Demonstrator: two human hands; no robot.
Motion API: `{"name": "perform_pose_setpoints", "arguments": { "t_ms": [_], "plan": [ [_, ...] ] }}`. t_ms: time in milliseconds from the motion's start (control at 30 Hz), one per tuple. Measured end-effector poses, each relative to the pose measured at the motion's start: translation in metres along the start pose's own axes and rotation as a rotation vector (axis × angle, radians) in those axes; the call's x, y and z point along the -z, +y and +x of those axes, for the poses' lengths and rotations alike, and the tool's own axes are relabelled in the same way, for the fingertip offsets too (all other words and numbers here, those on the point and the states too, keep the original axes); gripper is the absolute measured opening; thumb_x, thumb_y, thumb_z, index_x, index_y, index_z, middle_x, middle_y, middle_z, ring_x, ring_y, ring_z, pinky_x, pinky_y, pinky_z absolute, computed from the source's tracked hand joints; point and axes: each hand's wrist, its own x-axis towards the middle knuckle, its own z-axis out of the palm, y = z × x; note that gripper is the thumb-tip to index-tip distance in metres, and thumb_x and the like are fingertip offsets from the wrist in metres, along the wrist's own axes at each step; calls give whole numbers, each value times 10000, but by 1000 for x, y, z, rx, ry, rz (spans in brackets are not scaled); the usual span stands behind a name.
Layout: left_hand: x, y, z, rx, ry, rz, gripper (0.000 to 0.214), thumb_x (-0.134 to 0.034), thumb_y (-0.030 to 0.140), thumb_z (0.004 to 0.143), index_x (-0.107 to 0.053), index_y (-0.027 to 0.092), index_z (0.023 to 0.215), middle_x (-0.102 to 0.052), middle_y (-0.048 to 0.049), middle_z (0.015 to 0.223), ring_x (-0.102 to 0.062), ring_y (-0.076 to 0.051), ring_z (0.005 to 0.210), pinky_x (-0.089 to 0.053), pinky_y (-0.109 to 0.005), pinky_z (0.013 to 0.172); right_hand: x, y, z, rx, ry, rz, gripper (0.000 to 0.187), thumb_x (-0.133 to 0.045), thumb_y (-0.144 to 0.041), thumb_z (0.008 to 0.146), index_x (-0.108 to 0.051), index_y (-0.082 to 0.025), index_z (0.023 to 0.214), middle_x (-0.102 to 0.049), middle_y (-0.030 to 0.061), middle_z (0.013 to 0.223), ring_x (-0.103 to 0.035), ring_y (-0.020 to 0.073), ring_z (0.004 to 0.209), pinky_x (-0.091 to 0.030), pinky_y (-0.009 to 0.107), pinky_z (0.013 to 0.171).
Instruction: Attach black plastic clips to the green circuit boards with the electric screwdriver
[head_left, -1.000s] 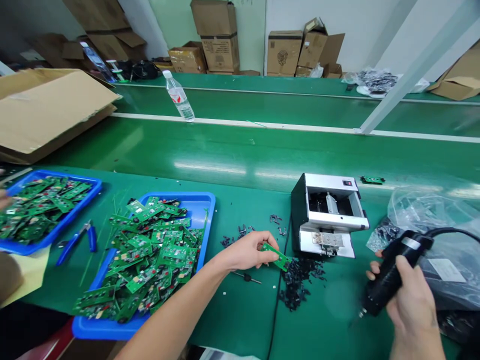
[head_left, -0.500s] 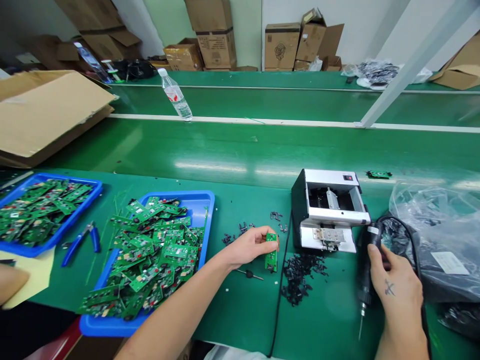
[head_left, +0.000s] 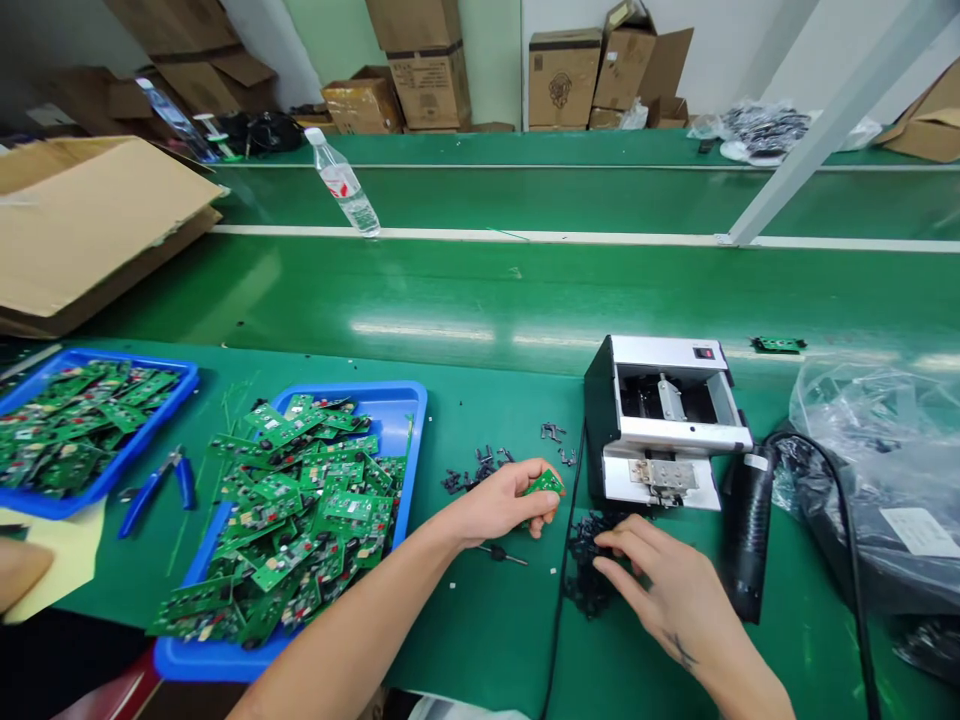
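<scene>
Green-matted worktop (head_left: 480, 630): left hand (head_left: 499, 503) pinches a small green circuit board (head_left: 545, 484) between thumb and fingers. Right hand (head_left: 660, 580), fingers spread, rests on a heap of black plastic scraps (head_left: 589, 590) beside a metal-and-black benchtop machine (head_left: 660, 420).

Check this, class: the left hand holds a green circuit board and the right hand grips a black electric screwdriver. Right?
No: the head view shows the right hand on the pile of black plastic pieces, not gripping the black electric screwdriver. The left hand holds the green circuit board.

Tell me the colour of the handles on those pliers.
The pliers' handles are blue, best seen in the head view.
</scene>
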Motion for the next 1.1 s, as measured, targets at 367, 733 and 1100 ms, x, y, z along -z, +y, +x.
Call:
{"name": "perform_pose_setpoints", "arguments": {
  "t_ms": [367, 733, 1100],
  "plan": [
    [-5, -6, -4, 71, -133, 27, 439, -555, 593, 885, -421, 193, 1009, -601, -26, 873, -500, -90, 634, -412, -231, 538, -20, 2, -4, -60, -29, -71, 129, -544, -294, 940, -602, -269, 1053, -646, 40, 975, -692, 220, 802, -547, 341, 602],
    [-23, -9, -5, 194, -102, -84, 528, -738, 575, 734, -531, 152, 972, -606, -51, 939, -660, -154, 714, -465, -249, 532, -16, 4, -3, 15, 52, 193, 196, -559, -203, 933, -595, -275, 1112, -717, 34, 1081, -685, 185, 991, -565, 332, 858],
    [-24, -11, -5, 125, -136, -75, 487, -746, 496, 755, -483, 167, 999, -612, -2, 828, -592, -95, 615, -379, -230, 533, -16, -9, 0, -66, 84, 593, 146, -575, -181, 918, -649, -256, 1020, -721, 40, 1010, -722, 151, 889, -623, 239, 765]
  ]
}}
